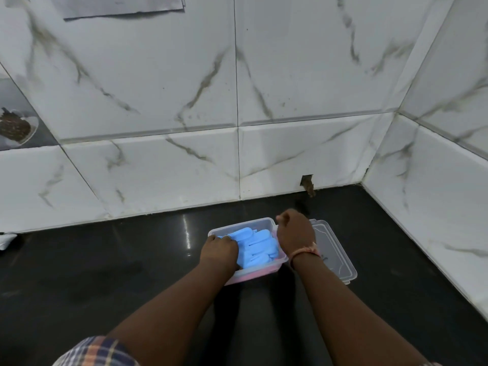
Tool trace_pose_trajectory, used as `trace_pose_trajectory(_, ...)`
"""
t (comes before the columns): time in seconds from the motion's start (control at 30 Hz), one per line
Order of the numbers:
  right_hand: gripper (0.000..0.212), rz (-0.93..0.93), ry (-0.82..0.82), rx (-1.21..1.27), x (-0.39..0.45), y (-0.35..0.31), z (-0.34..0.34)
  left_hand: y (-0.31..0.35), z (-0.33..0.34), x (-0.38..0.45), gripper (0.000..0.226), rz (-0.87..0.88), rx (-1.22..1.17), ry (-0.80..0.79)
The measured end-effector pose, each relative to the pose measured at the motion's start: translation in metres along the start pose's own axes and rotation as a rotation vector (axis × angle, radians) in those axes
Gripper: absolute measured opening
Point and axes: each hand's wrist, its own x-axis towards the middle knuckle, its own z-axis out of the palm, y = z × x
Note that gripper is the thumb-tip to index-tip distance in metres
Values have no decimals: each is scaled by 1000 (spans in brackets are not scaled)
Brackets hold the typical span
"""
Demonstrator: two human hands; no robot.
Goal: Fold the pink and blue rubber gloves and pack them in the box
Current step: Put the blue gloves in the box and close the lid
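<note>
two hands at the box (264, 222). blue glove (257, 247) lies folded inside, over pink glove (250, 276). left hand (219, 250) fingers curl onto the blue glove; right hand (294, 233) clenched above the box's right rim, grasp unclear.

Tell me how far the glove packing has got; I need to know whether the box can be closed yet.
Done: the pink gloves lie at the bottom of the clear box, with the blue gloves on top. In hand: the left hand presses the blue gloves down; the right hand is at the box's right side. Left: the lid lies beside the box, not yet on.
</note>
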Motion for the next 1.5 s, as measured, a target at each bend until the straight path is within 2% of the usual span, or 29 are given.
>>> trace_pose_trajectory(0.07,22,100,-11,-113,-14,36,-1,1,-2,0,44,8,15,-10)
trace_pose_trajectory(0.13,48,270,-172,-300,-33,73,2,3,-6,-1,45,-2,31,-3)
trace_pose_trajectory(0.2,64,330,-262,-413,-48,95,7,7,-11,0,41,-17,16,47)
trace_pose_trajectory(0.3,47,201,-256,-433,-57,89,13,14,-13,3,35,4,-85,161)
trace_pose_trajectory(0.43,23,56,-273,-489,-63,71,18,12,5,2,60,67,-216,-10)
trace_pose_trajectory(0.53,25,22,-275,-540,-61,61,14,-1,14,2,67,93,-252,-77)
trace_pose_trajectory(0.63,32,29,-159,-557,-51,48,5,-16,14,-2,70,121,-203,-124)
trace_pose_trajectory(0.77,29,-55,37,-452,-34,11,-9,-33,15,-13,70,108,-216,-129)
trace_pose_trajectory(0.87,31,-69,199,-104,-27,-31,-15,-39,18,-23,69,129,-239,-125)
trace_pose_trajectory(0.97,44,-40,270,150,-25,-70,-15,-45,23,-36,71,159,-311,-72)
trace_pose_trajectory(1.03,52,27,291,338,-28,-87,-13,-48,27,-43,66,128,-528,66)
trace_pose_trajectory(1.07,55,76,276,463,-30,-94,-10,-49,26,-47,60,58,-692,164)
trace_pose_trajectory(1.17,45,225,96,885,-36,-101,-6,-60,17,-47,40,-270,-1203,436)
trace_pose_trajectory(1.27,30,288,-189,1080,-43,-89,-2,-84,2,-40,24,-612,-1883,498)
trace_pose_trajectory(1.33,26,325,-291,1115,-47,-77,2,-101,-2,-41,26,-744,-2365,451)
trace_pose_trajectory(1.37,27,354,-305,1111,-48,-71,4,-108,-2,-44,32,-737,-2467,382)
trace_pose_trajectory(1.4,28,377,-326,1092,-50,-66,4,-113,-1,-48,43,-665,-2463,281)
trace_pose_trajectory(1.47,34,375,-410,993,-54,-58,5,-118,3,-55,64,-456,-2268,90)
trace_pose_trajectory(1.5,37,364,-449,943,-57,-56,4,-119,5,-59,64,-378,-2114,32)
